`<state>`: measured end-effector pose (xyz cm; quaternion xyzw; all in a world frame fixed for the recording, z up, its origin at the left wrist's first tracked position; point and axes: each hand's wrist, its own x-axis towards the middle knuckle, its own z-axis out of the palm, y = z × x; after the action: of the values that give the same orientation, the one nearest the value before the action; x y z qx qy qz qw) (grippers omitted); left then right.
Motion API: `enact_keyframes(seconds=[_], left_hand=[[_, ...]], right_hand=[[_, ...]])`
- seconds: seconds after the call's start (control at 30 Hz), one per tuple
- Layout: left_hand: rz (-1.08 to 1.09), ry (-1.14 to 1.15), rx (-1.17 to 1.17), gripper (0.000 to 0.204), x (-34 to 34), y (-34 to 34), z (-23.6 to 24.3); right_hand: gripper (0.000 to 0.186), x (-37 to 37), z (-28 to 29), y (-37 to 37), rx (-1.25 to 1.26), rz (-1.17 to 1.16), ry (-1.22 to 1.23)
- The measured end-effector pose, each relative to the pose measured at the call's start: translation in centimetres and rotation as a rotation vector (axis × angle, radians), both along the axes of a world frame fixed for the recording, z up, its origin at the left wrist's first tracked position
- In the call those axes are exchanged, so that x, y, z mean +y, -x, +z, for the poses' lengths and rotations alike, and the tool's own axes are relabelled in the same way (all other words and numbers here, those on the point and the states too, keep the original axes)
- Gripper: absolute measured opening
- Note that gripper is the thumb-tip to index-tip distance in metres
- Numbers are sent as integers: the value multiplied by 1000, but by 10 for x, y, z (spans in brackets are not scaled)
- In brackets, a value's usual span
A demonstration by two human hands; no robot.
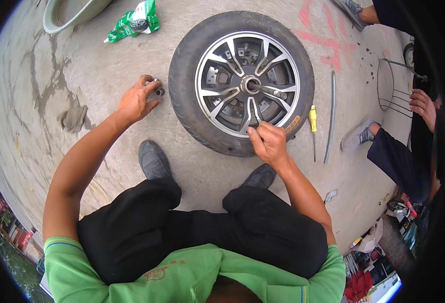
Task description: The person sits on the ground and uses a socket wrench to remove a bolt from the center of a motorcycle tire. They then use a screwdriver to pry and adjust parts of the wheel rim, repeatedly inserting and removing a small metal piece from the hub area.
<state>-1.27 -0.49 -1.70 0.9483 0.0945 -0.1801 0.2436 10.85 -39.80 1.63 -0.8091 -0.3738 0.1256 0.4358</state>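
Observation:
A wheel with a black tyre (187,96) and a black-and-silver spoked rim (200,86) lies flat on the ground in front of me. A dark axle (278,94) sticks out of its hub. On the tyre's left side, my left hand (139,99) is down at the ground, its thumb and fingers curled around small metal fittings (160,91). My right hand (269,142) is closed at the near edge of the rim, and the curled fingers hide what they may hold. A yellow-handled screwdriver (312,120) lies to the right of the tyre.
A grey tube (330,118) lies beyond the screwdriver. Farther right, another person's hand (423,107) is near a wire rack (391,93), with that person's shoe (359,134) below. A green packet (132,22), a pale basin (56,22) and a grey rag (73,119) lie left.

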Motion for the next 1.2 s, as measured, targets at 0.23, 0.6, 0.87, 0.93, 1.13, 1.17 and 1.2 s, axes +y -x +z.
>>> enact_keyframes(seconds=[0.23, 0.6, 0.87, 0.93, 1.13, 1.17, 1.2], left_hand=[[71, 38, -22, 30, -4, 5, -10], [41, 60, -89, 29, -2, 0, -11], [67, 39, -37, 29, -3, 12, 1], [50, 30, -17, 29, -2, 11, -1], [20, 1, 8, 29, 5, 11, 0], [27, 13, 10, 29, 6, 12, -1], [33, 24, 12, 28, 7, 13, -2]], right_hand=[[44, 5, -3, -3, -65, 32, 16], [45, -55, 13, 26, -15, -43, -37], [23, -135, -18, -6, 232, -529, 473], [31, -144, -30, -12, 293, -496, 659], [33, -143, -49, -18, 279, -474, 759], [31, -143, -52, -17, 273, -474, 738], [30, -145, -54, -17, 267, -475, 717]])
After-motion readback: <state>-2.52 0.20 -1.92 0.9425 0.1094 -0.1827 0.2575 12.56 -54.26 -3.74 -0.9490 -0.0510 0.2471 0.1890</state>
